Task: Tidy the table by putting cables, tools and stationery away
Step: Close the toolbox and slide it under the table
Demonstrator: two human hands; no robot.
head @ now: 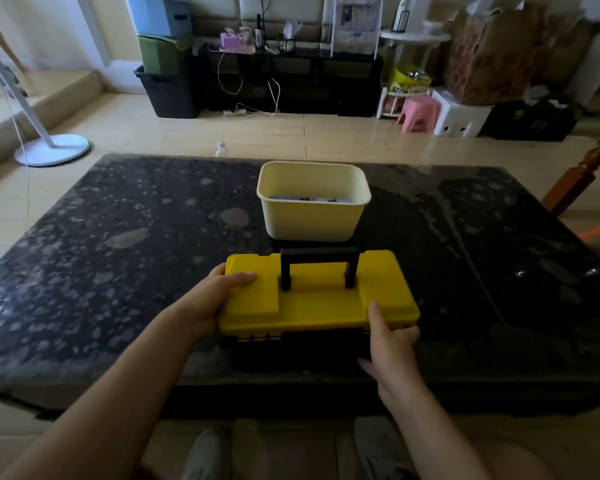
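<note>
**Closed toolbox held at both ends, tub just behind it**

A cream rectangular plastic tub point(314, 206) with rounded corners stands on the dark speckled stone tabletop point(118, 244), just behind the toolbox and apart from it; something blue and dark lies in its bottom, too small to identify. The rest of the tabletop shows only pale mottling and glare.

The yellow-lidded plastic toolbox with a black base point(317, 303) sits near the table's front edge, at centre. Its lid is down, smooth and matte with a raised block at its left end, and its black squared handle point(319, 266) stands upright.

The left hand point(212, 299) wraps the box's left end, thumb flat on the lid. The right hand point(390, 344) grips the front right corner, thumb on the lid, fingers spread against the black base.
</note>
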